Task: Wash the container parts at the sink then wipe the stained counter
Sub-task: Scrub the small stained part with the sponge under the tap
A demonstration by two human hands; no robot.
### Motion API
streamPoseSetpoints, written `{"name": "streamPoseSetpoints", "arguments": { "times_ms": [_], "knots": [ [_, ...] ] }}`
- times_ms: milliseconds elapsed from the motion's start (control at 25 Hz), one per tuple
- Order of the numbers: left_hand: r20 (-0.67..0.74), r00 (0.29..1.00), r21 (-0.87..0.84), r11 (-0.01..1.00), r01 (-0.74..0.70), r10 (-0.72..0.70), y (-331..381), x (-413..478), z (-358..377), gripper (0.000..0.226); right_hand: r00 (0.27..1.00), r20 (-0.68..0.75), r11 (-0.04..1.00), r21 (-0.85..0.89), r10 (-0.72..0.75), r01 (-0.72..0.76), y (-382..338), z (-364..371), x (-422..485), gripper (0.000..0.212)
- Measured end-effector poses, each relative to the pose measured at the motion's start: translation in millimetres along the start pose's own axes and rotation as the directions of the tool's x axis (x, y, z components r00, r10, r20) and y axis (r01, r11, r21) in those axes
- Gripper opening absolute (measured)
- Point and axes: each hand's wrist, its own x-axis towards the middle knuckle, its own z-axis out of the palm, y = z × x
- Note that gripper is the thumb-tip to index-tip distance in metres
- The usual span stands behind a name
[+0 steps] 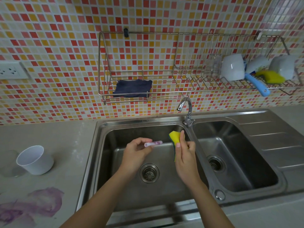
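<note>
Over the left sink basin (115, 140) my left hand (136, 152) holds a small pale pink tube-shaped container part (153, 143), stained purple, level between fingers and thumb. My right hand (185, 153) grips a yellow sponge with a green scouring side (174, 136), held upright just right of the tube and not touching it. A white cup (35, 160) lies tilted on the counter at the left, next to a clear piece (9, 163). A purple stain (32, 204) spreads over the counter at the lower left.
The faucet (185, 109) stands between the two basins with no water running. A wall rack holds a dark blue cloth (132, 88), white cups (232, 67), a blue-handled brush (256, 84) and a second yellow sponge (271, 76). The right basin (230, 145) and drainboard (271, 137) lie right.
</note>
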Motion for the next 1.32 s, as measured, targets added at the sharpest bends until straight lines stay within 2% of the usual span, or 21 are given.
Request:
{"name": "streamPoseSetpoints", "arguments": {
  "times_ms": [200, 320, 440, 520, 600, 640, 720, 760, 880, 960, 1040, 1160, 1320],
  "knots": [
    [-0.054, 0.961, 0.212, 0.943, -0.256, 0.273, -2, -8, 5, 0.018, 0.995, -0.020, 0.984, -0.154, -0.095, 0.090, -9, 5, -3, 0.053],
    [-0.071, 0.917, 0.258, 0.895, -0.364, 0.393, -3, -10, 9, 0.013, 0.991, -0.015, 0.976, -0.177, -0.133, 0.128, -17, 12, -5, 0.057],
    [-0.051, 0.869, 0.337, 0.828, -0.448, 0.492, -4, -11, 11, 0.014, 0.997, -0.021, 0.967, -0.246, -0.070, 0.063, -13, 13, -3, 0.057],
    [-0.062, 0.878, 0.326, 0.841, -0.431, 0.474, -5, -14, 13, 0.014, 0.998, -0.038, 0.970, -0.239, -0.055, 0.044, -14, 14, -4, 0.057],
    [-0.100, 0.919, 0.233, 0.907, -0.351, 0.381, -3, -15, 14, 0.013, 0.993, -0.001, 0.958, -0.261, -0.122, 0.117, -15, 15, -4, 0.058],
    [-0.107, 0.935, 0.196, 0.929, -0.314, 0.339, -2, -14, 14, 0.013, 0.994, -0.003, 0.956, -0.273, -0.112, 0.107, -12, 15, -2, 0.057],
    [-0.106, 0.950, 0.172, 0.946, -0.275, 0.295, -2, -14, 16, 0.013, 0.996, -0.081, 0.974, -0.221, 0.022, -0.039, -7, 12, 4, 0.054],
    [-0.112, 0.953, 0.162, 0.951, -0.262, 0.281, -1, -14, 16, 0.013, 0.994, -0.107, 0.980, -0.191, 0.033, -0.053, -5, 11, 5, 0.053],
    [-0.144, 0.958, 0.128, 0.965, -0.230, 0.247, 1, -13, 17, 0.012, 0.990, -0.033, 0.972, -0.195, -0.139, 0.130, -11, 13, 0, 0.056],
    [-0.149, 0.965, 0.105, 0.974, -0.202, 0.216, 0, -11, 17, 0.012, 0.995, -0.024, 0.973, -0.212, -0.097, 0.090, -8, 13, 2, 0.058],
    [-0.142, 0.968, 0.102, 0.976, -0.194, 0.208, 0, -10, 17, 0.012, 0.995, -0.072, 0.980, -0.195, -0.064, 0.049, -2, 12, 5, 0.058],
    [-0.149, 0.971, 0.044, 0.982, -0.182, 0.187, 2, -6, 18, 0.011, 0.981, -0.008, 0.962, -0.195, -0.194, 0.188, -3, 10, 6, 0.057],
    [-0.136, 0.981, -0.015, 0.990, -0.144, 0.140, 2, -3, 26, 0.009, 0.992, -0.082, 0.982, -0.169, -0.099, 0.084, 10, 8, 16, 0.057]
  ]
}}
